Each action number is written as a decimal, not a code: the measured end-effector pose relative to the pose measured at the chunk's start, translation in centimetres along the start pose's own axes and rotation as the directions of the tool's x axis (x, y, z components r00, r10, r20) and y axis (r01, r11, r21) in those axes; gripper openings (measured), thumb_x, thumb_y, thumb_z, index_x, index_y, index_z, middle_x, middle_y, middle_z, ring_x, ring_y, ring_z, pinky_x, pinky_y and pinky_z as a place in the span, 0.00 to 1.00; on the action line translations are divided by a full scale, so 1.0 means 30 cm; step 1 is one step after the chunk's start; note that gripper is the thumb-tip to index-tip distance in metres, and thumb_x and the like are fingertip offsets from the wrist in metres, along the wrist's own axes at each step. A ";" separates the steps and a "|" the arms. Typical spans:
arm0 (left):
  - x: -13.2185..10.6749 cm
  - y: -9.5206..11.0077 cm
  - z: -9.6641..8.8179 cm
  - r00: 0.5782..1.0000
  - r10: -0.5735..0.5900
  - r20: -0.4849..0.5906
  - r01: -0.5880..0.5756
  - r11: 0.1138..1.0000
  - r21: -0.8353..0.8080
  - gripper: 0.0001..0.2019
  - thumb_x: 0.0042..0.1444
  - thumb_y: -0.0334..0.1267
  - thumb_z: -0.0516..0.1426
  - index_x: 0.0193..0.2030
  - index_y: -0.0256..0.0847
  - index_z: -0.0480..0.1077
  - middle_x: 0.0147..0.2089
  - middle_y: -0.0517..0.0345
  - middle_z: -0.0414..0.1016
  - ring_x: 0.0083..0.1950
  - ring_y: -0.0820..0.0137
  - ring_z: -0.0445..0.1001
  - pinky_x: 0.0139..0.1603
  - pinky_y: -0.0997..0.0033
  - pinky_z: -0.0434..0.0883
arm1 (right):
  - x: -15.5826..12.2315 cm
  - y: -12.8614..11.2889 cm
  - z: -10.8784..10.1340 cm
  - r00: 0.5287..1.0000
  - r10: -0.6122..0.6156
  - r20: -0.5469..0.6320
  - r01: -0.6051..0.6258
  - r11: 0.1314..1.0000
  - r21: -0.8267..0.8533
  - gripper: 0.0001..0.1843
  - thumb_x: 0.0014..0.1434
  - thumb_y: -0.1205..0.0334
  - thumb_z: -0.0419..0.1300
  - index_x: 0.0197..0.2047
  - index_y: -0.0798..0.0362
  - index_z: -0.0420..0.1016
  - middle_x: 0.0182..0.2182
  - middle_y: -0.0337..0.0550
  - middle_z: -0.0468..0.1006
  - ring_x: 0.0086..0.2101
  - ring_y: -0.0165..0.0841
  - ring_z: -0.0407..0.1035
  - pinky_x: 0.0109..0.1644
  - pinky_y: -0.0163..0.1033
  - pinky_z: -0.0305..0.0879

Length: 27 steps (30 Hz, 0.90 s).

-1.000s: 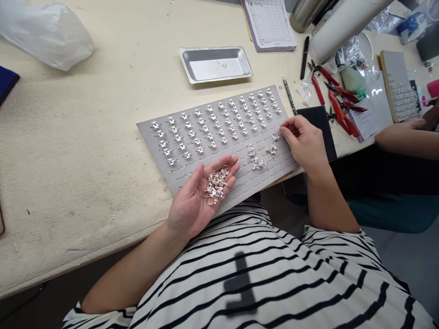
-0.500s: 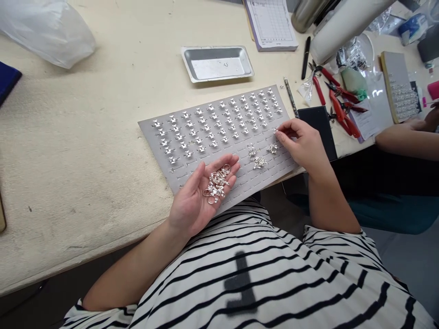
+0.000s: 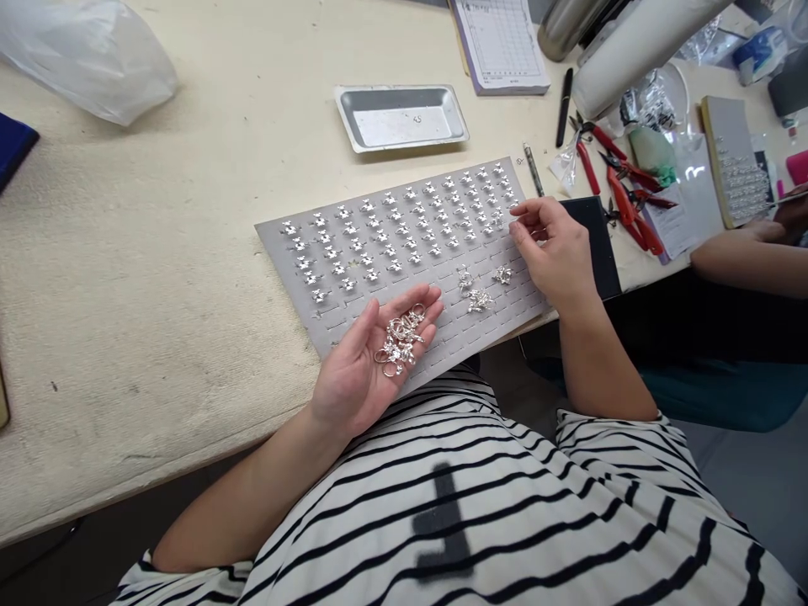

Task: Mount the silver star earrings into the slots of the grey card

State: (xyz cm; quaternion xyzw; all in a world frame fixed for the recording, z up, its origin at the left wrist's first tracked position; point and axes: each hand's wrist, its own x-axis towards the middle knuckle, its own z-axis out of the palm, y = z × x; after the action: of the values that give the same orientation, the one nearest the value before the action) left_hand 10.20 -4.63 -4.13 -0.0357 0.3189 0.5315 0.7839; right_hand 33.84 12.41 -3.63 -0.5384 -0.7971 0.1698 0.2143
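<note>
Palm up over the lower left of a grey slotted display board (image 3: pixel 404 295), my left hand (image 3: pixel 363 370) cups a small heap of silver rings (image 3: pixel 401 338). My right hand (image 3: pixel 555 252) is at the board's right edge, thumb and index fingertip closed together by the end of the filled rows. A ring is at those fingertips, mostly hidden by them. Rows of silver rings (image 3: pixel 391 215) with small shaped tops stand in the board's upper slots. Loose rings (image 3: pixel 478 300) lie in little piles on the lower part, between my hands.
A shallow metal tray (image 3: pixel 404 126) with a tiny piece inside lies behind the board. To the right are a pen (image 3: pixel 534 171), a black flat box (image 3: pixel 593 240) and red-handled pliers (image 3: pixel 624 206). Another person's forearm (image 3: pixel 751 257) rests at the far right. A plastic bag (image 3: pixel 88 63) lies at left.
My right hand has moved slightly up and away along the board's right edge, toward the filled rows. My left hand and its heap of rings have stayed nearly still.
</note>
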 end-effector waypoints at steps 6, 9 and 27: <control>0.002 -0.001 -0.005 1.000 0.001 0.010 -0.001 1.000 0.001 0.23 0.75 0.49 0.49 0.58 0.38 0.80 0.72 0.49 0.73 0.76 0.60 0.66 0.74 0.66 0.69 | 0.024 0.004 0.007 0.991 -0.131 0.029 0.133 0.988 -0.081 0.15 0.71 0.58 0.54 0.55 0.41 0.79 0.49 0.46 0.79 0.51 0.43 0.74 0.59 0.54 0.71; 0.002 0.000 -0.004 1.000 0.003 0.010 -0.003 1.000 -0.008 0.23 0.75 0.49 0.49 0.58 0.38 0.80 0.71 0.50 0.74 0.75 0.60 0.68 0.73 0.67 0.70 | 0.033 0.014 0.013 0.981 -0.181 0.072 0.190 0.970 -0.149 0.13 0.72 0.60 0.53 0.51 0.42 0.79 0.50 0.47 0.78 0.54 0.45 0.72 0.62 0.55 0.68; 0.003 0.000 0.002 1.000 0.011 0.001 -0.011 1.000 -0.010 0.23 0.76 0.48 0.49 0.56 0.38 0.81 0.68 0.51 0.77 0.72 0.62 0.73 0.69 0.69 0.74 | 0.028 0.115 0.051 0.955 -0.296 -0.001 0.282 0.914 -0.291 0.09 0.72 0.58 0.52 0.43 0.47 0.74 0.44 0.51 0.77 0.52 0.48 0.72 0.60 0.62 0.70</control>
State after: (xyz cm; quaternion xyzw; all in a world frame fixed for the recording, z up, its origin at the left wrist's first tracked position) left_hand 10.23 -4.54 -4.13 -0.0375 0.3160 0.5373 0.7811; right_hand 35.47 14.40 -6.54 -0.4438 -0.8790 0.0062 0.1743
